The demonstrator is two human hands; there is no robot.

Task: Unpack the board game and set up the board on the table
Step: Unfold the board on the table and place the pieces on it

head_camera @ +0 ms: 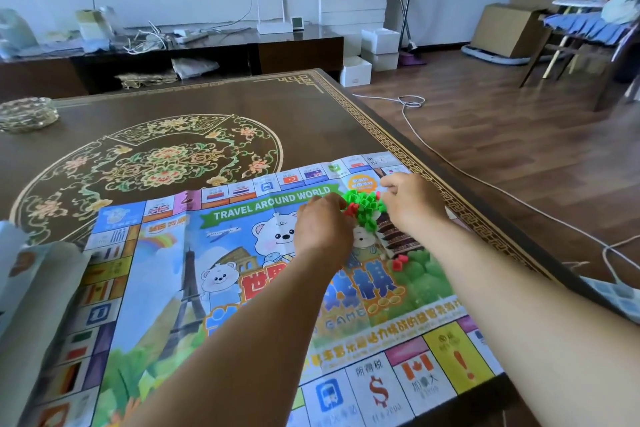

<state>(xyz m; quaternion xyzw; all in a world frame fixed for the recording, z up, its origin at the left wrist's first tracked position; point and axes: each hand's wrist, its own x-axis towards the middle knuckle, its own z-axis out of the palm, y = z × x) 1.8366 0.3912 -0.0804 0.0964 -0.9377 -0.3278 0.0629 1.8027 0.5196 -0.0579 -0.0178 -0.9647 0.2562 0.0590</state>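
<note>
At nine o'clock on the dark brown desk point(214, 104), near its far left edge, sits a clear glass dish point(26, 113), well apart from everything else. Below it, at about eight o'clock, a pale open box point(20, 253) shows only in part at the frame's edge, touching the left border of the game board point(194, 288). That paper board lies unfolded and flat over the near half of the desk, creased along its folds, with flag squares round its border, cartoon bears and a tower drawing in the middle, and a green banner reading "TRAVEL AROUND WORLD" along its far side. Beyond the board, the desk's floral medallion pattern lies bare at eleven o'clock.

Toward one o'clock on the board, the left hand point(323, 224) rests knuckles up, fingers curled down against the left side of a heap of small green and red plastic houses point(363, 206); whether it grips any cannot be told. Just right of the heap, the right hand point(412, 201) has its fingertips pinched narrowly at the pile's upper right edge, touching the pieces. Two loose red houses point(398, 262) lie on the board at three o'clock, between the two forearms. Off the desk at two o'clock, a white cable point(412, 102) trails across the wooden floor point(502, 135).
</note>
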